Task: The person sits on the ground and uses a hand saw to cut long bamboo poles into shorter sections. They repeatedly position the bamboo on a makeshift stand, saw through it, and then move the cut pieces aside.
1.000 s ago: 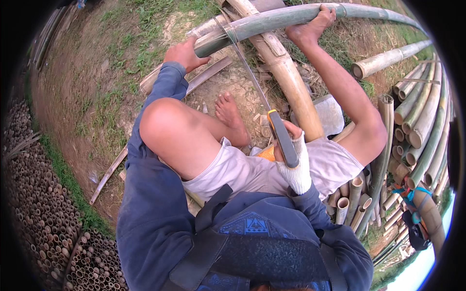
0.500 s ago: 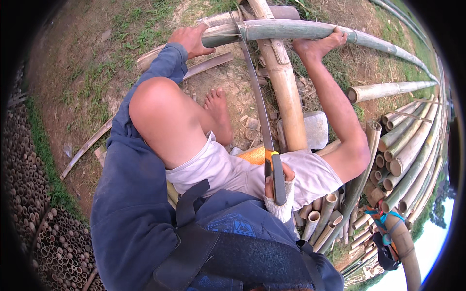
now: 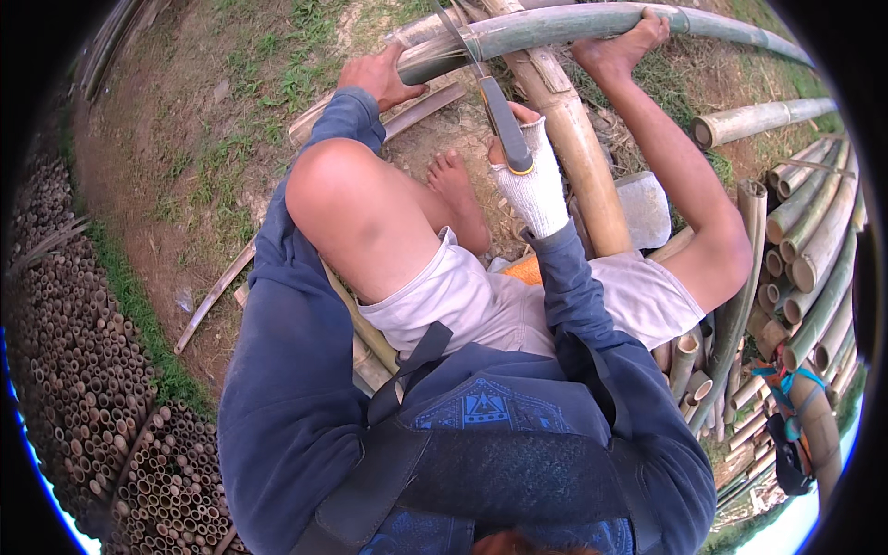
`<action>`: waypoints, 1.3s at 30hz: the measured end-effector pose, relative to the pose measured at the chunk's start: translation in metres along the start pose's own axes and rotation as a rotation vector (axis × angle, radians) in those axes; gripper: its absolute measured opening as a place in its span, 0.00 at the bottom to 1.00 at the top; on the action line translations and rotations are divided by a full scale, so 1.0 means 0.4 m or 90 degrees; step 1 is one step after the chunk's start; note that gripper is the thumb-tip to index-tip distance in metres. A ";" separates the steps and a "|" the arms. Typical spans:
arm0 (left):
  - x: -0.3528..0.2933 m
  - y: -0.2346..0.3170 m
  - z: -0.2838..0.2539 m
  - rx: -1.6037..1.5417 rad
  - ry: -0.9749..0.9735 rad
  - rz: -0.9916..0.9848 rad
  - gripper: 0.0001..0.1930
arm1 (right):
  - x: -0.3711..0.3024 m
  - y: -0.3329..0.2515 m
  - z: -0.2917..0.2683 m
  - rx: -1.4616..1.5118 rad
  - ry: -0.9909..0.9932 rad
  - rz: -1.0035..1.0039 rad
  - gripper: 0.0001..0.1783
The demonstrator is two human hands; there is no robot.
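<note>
A green bamboo pole (image 3: pixel 546 30) crosses the top of the view, lying over a thicker, paler bamboo log (image 3: pixel 578 153). Wrapped round the pole's left end is my left hand (image 3: pixel 377 79), bare, with the thumb on the near side. My right hand (image 3: pixel 532 176), in a white knit glove with fingertips bare, grips the dark, yellow-edged handle of a hand saw (image 3: pixel 506 125). Its blade lies across the pole, a little right of my left hand, and runs out past the top edge. My right foot (image 3: pixel 622 46) presses against the pole farther right.
Split bamboo strips (image 3: pixel 424 111) lie near my left foot (image 3: pixel 453 185). A grey block (image 3: pixel 643 211) sits beside the log. Stacked bamboo poles (image 3: pixel 814 222) fill the right side; a large pile of cut bamboo pieces (image 3: pixel 83 379) lies at left. Another pole (image 3: pixel 763 120) rests at upper right.
My right hand has pushed the saw forward from my lap, so its handle is now close to the pole. The left hand keeps its hold, and the whole view has shifted slightly.
</note>
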State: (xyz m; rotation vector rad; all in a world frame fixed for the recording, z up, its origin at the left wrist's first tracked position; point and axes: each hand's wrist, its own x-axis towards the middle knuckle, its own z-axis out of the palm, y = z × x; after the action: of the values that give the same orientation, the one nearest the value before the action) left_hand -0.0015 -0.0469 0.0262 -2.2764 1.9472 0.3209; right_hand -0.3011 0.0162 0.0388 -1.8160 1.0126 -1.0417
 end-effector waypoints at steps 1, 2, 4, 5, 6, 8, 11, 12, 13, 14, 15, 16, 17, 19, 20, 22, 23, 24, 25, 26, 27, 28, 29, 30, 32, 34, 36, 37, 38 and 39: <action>0.002 -0.003 0.003 -0.012 0.010 0.003 0.48 | 0.000 0.004 -0.007 0.062 -0.025 0.035 0.30; 0.009 -0.007 0.006 -0.024 0.038 0.014 0.47 | 0.005 0.016 -0.004 0.051 -0.005 0.041 0.30; 0.013 -0.017 0.017 -0.045 0.051 0.023 0.47 | 0.007 0.051 0.000 0.013 -0.010 0.029 0.30; 0.015 -0.021 0.022 -0.044 0.045 0.023 0.46 | -0.001 0.069 0.009 0.021 -0.002 0.022 0.30; 0.018 -0.025 0.026 -0.060 0.042 0.018 0.46 | -0.012 0.087 0.016 -0.026 0.006 -0.031 0.30; 0.019 -0.029 0.036 -0.085 0.039 0.015 0.46 | -0.038 0.107 0.038 -0.008 0.002 -0.030 0.31; 0.014 -0.044 0.051 -0.092 0.083 0.044 0.47 | -0.043 0.085 0.036 -0.019 -0.009 0.023 0.29; 0.008 -0.056 0.056 -0.106 0.117 0.079 0.47 | -0.027 0.066 0.028 0.028 -0.002 0.064 0.29; 0.002 -0.072 0.059 -0.119 0.170 0.125 0.48 | -0.006 0.041 0.005 0.091 -0.015 0.085 0.27; -0.003 -0.087 0.063 -0.133 0.224 0.172 0.49 | 0.032 0.015 -0.023 0.073 -0.056 0.039 0.27; -0.018 -0.111 0.066 -0.103 0.233 0.158 0.48 | 0.058 -0.011 -0.041 0.073 -0.080 0.088 0.27; -0.040 -0.140 0.066 -0.074 0.236 0.147 0.48 | 0.075 -0.030 -0.047 0.078 -0.097 0.067 0.27; -0.050 -0.152 0.070 -0.027 0.191 0.107 0.48 | 0.091 -0.045 -0.050 0.063 -0.095 0.136 0.27; -0.062 -0.156 0.076 -0.023 0.108 0.034 0.46 | 0.096 -0.061 -0.036 0.067 -0.105 0.114 0.27; -0.070 -0.153 0.078 -0.011 0.060 -0.009 0.45 | 0.089 -0.062 -0.022 0.066 -0.081 0.118 0.27; -0.080 -0.134 0.083 0.015 0.072 -0.045 0.42 | 0.067 -0.059 0.007 0.076 -0.008 0.035 0.27; -0.087 -0.126 0.082 0.019 0.086 -0.049 0.42 | 0.062 -0.060 0.011 0.033 0.008 0.029 0.27; -0.093 -0.123 0.078 0.028 0.103 -0.051 0.41 | 0.065 -0.062 0.011 0.066 0.004 -0.010 0.27; -0.095 -0.115 0.075 0.045 0.103 -0.060 0.40 | 0.077 -0.067 0.008 0.089 -0.005 -0.007 0.28; -0.099 -0.114 0.071 0.032 0.109 -0.058 0.41 | 0.094 -0.075 0.000 0.098 -0.018 0.054 0.28; -0.100 -0.110 0.068 0.026 0.103 -0.057 0.41 | 0.124 -0.084 -0.016 0.074 -0.061 0.060 0.28; -0.102 -0.107 0.067 0.025 0.102 -0.052 0.42 | 0.151 -0.097 -0.042 -0.006 -0.097 0.046 0.28; -0.101 -0.106 0.065 0.025 0.094 -0.054 0.42 | 0.176 -0.106 -0.038 -0.045 -0.108 0.094 0.28; -0.101 -0.105 0.064 0.027 0.093 -0.054 0.43 | 0.192 -0.116 -0.044 -0.076 -0.120 0.108 0.28; -0.104 -0.104 0.064 0.037 0.092 -0.058 0.44 | 0.160 -0.126 -0.057 -0.062 -0.084 0.059 0.28; -0.099 -0.105 0.063 0.058 0.108 -0.067 0.46 | 0.052 -0.135 -0.046 -0.006 -0.036 0.033 0.28; -0.094 -0.108 0.065 0.044 0.099 -0.065 0.48 | -0.126 -0.143 -0.110 -0.013 -0.020 0.047 0.32; -0.096 -0.111 0.068 0.038 0.101 -0.065 0.48 | -0.226 -0.167 -0.173 -0.007 -0.066 0.141 0.32; -0.091 -0.113 0.069 0.042 0.091 -0.069 0.48 | -0.310 -0.186 -0.220 -0.088 -0.062 0.148 0.30; -0.090 -0.116 0.073 0.053 0.103 -0.066 0.48 | -0.383 -0.217 -0.254 -0.087 -0.053 0.164 0.30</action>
State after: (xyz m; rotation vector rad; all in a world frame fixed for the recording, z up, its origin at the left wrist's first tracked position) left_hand 0.0368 0.0018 0.0049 -2.4051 1.8651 0.0442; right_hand -0.4242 0.1615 0.1102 -1.7628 1.2541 -0.7512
